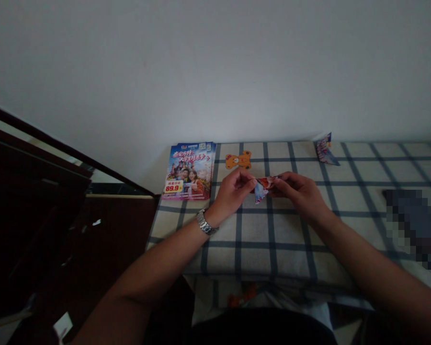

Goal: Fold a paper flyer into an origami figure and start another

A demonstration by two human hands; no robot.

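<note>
Currently, your left hand (234, 190) and right hand (299, 192) pinch the folded paper (261, 189) over the surface (255, 251), one grip per end. Expect light, easily creased stock; hold its edges gently.

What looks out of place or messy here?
The flyer stack at the left end of the checked cloth isn't squared up: lower sheets stick out past the top one's right edge. Pale specks farther left might be scraps or reflections; I can't tell.

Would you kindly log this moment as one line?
left hand: pinches folded flyer | right hand: pinches its other end | checked tablecloth: flyer stack left, second folded flyer back right
</note>
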